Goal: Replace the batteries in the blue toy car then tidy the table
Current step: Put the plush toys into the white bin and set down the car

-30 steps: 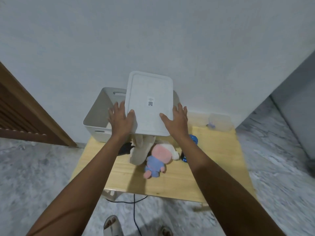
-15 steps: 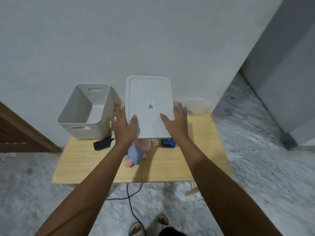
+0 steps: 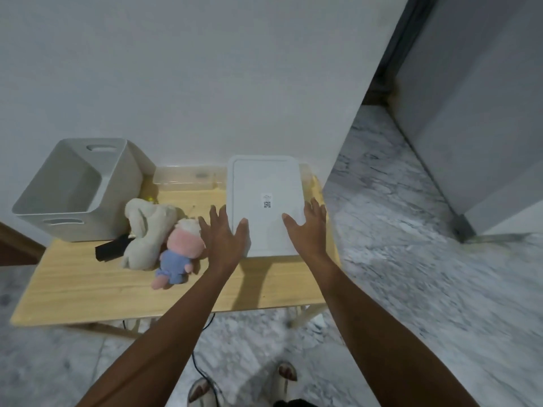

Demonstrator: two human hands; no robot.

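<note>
From the head camera, your left hand (image 3: 224,235) and right hand (image 3: 305,227), fingers spread, grip the white lid (image 3: 266,201) by its sides over the counter (image 3: 88,289). Lower it flat, clear of the toys. The blue car isn't visible.

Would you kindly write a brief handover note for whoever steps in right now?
Left hand and right hand: each grips a side of the flat white rectangular plastic lid, held over the right end of the light wooden table.
The open grey plastic bin stands at the table's left rear; the cream plush toy and pink-and-blue plush doll lie beside it.
Blue car not visible.
Left: tidying.
</note>
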